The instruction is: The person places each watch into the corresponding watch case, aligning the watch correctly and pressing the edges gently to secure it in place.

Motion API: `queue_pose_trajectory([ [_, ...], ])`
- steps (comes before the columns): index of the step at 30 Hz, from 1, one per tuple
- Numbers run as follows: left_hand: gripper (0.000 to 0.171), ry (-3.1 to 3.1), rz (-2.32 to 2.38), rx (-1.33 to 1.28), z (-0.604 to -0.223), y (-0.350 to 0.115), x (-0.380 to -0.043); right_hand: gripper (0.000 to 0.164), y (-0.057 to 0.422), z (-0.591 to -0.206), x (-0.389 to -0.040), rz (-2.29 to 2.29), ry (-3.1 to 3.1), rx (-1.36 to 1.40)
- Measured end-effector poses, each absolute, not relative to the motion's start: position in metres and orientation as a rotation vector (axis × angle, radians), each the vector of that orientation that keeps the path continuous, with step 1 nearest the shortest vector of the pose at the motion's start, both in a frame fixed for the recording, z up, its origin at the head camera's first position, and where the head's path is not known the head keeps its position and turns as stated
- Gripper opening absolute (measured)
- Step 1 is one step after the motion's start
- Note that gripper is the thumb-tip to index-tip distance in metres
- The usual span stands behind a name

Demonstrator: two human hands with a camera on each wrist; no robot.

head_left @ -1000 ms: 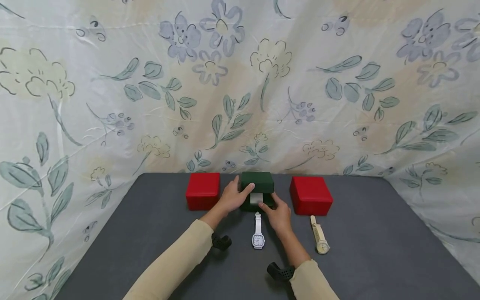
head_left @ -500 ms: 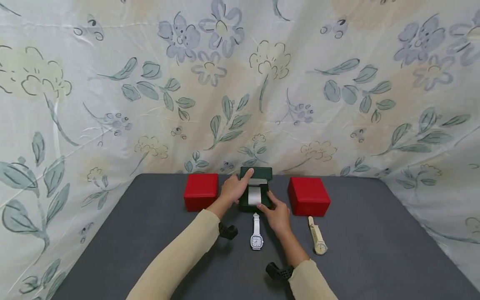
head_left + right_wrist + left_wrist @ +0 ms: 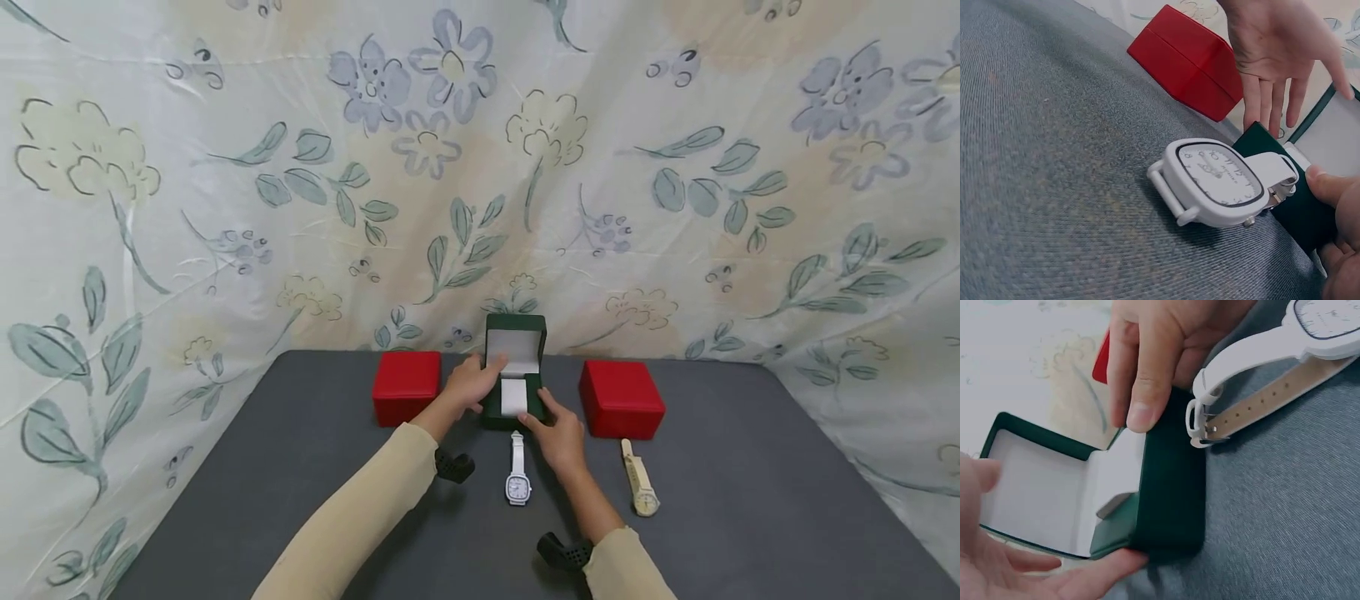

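A green watch box (image 3: 516, 322) stands with its lid raised, showing a pale lining and a white cushion (image 3: 513, 397). My right hand (image 3: 561, 437) grips the base at its right front corner, thumb on the front edge, as the left wrist view confirms at the box's green wall (image 3: 1172, 481). On the left side, my left hand (image 3: 465, 385) touches the base with extended fingers, its thumb raised beside the opened lid. In front of the box lies a white wristwatch (image 3: 517, 487), its strap end pointing at the box; its square dial shows large in the right wrist view.
Two closed red boxes stand on the dark grey table (image 3: 300, 467): a left one (image 3: 407, 387) and a right one (image 3: 621, 398). A cream-strapped watch (image 3: 640, 479) lies before the right one. A floral cloth (image 3: 675, 208) hangs behind the table.
The green box's lid has swung up and back from partly raised to upright. My left hand has come off the lid and lower beside the box; the right hand has stayed on the base.
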State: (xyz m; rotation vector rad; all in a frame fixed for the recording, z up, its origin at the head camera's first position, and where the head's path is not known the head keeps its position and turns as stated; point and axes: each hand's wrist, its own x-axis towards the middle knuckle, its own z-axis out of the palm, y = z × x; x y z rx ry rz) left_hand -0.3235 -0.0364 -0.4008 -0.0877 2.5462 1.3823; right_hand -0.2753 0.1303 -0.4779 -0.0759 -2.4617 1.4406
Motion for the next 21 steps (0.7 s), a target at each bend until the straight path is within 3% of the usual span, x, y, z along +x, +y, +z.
queue_pose_trajectory([
  [10, 0.067, 2.802, 1.080, 0.300, -0.410, -0.037, -0.320, 0.047, 0.143, -0.476, -0.284, 1.437, -2.491, -0.039],
  [15, 0.061, 2.862, 0.911, 0.489, -0.410, -0.034, -0.321, 0.046, 0.145, -0.473, -0.285, 1.466, -2.524, 0.010],
  [21, 0.062, 2.850, 0.825, 0.527, -0.409, -0.030, -0.325, 0.048, 0.144, -0.476, -0.286, 1.487, -2.549, 0.040],
])
